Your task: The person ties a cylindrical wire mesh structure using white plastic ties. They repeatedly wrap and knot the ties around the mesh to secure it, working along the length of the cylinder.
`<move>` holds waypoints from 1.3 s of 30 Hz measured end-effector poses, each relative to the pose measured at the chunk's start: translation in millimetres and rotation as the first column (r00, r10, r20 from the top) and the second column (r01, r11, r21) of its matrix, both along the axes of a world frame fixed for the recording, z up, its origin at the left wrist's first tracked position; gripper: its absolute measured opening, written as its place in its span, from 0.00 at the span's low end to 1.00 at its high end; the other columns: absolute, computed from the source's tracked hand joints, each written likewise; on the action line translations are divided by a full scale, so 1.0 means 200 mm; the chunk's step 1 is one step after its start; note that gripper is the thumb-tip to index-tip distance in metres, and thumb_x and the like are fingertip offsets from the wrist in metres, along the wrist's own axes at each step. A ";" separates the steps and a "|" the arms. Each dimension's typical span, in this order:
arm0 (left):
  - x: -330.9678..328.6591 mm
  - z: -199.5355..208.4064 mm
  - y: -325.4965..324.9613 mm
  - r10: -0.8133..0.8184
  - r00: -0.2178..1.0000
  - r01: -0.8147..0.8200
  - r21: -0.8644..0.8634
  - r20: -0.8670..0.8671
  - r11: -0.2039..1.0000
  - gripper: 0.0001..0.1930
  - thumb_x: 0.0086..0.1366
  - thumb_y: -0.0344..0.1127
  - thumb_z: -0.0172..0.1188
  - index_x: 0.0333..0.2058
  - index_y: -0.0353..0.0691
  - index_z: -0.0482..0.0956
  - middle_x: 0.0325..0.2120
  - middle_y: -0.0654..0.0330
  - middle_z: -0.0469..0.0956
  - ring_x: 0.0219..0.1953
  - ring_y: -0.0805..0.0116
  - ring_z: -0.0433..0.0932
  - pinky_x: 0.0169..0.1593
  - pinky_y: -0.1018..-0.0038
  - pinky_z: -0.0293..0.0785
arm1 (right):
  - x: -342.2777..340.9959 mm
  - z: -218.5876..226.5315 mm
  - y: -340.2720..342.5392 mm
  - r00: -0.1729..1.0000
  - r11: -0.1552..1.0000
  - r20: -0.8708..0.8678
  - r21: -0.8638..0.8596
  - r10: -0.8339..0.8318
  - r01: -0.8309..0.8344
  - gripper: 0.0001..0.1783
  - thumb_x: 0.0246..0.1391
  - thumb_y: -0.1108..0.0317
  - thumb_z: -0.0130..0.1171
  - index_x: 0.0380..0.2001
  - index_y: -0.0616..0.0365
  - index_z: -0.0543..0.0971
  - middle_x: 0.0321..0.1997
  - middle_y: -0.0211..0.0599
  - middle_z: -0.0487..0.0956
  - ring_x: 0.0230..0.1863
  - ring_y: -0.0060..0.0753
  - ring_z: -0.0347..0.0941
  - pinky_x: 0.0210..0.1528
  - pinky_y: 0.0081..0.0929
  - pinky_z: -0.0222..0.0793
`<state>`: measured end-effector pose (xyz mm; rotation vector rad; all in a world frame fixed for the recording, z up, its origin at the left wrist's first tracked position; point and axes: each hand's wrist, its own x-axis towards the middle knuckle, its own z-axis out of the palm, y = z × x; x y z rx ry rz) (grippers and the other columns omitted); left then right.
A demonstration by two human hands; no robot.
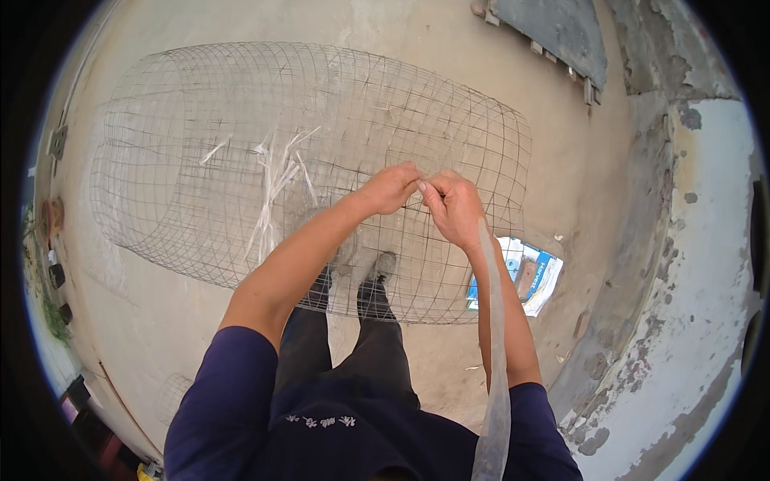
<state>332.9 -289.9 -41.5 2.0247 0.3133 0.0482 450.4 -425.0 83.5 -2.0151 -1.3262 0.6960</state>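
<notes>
A large wire mesh cage, rolled into a long tube, lies on its side in front of me. Above its right half my hands meet with the fingertips pinched together. My left hand is closed, and what its fingers grip is too small to make out. Closed beside it, my right hand holds a translucent plastic strip that trails over my right forearm to the lower edge. A bunch of whitish strips rests on the mesh, left of my hands.
Right of the cage lies a blue and white printed sheet with a brown block on it. A grey board is at the far right. Along the right runs a peeling wall. My shoes show near the cage's near side.
</notes>
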 end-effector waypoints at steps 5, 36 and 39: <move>-0.03 -0.04 -0.06 0.085 0.980 -0.088 0.005 0.179 0.996 0.13 0.78 0.37 0.49 0.47 0.35 0.80 0.41 0.49 0.78 0.43 0.46 0.77 0.51 0.60 0.74 | 0.07 -0.03 0.18 0.991 0.990 -0.119 -0.122 0.056 -0.071 0.15 0.64 0.59 0.62 0.33 0.62 0.85 0.35 0.48 0.83 0.37 0.50 0.79 0.41 0.44 0.74; 0.13 -0.04 0.27 -0.005 0.981 -0.107 -0.567 -0.192 0.817 0.08 0.64 0.24 0.68 0.41 0.38 0.89 0.33 0.64 0.85 0.33 0.76 0.80 0.38 0.76 0.77 | 0.15 -0.49 -0.06 0.975 0.975 0.217 0.222 -0.051 0.002 0.09 0.44 0.71 0.73 0.25 0.56 0.80 0.49 0.36 0.79 0.53 0.47 0.74 0.70 0.54 0.63; 0.14 -0.02 0.22 0.033 0.991 -0.094 -0.496 -0.131 0.863 0.09 0.61 0.20 0.66 0.38 0.38 0.89 0.33 0.65 0.84 0.34 0.76 0.79 0.38 0.76 0.76 | 0.22 -0.46 -0.02 0.966 0.975 0.254 0.220 -0.045 -0.013 0.09 0.41 0.71 0.74 0.24 0.54 0.81 0.45 0.33 0.79 0.52 0.47 0.75 0.70 0.53 0.65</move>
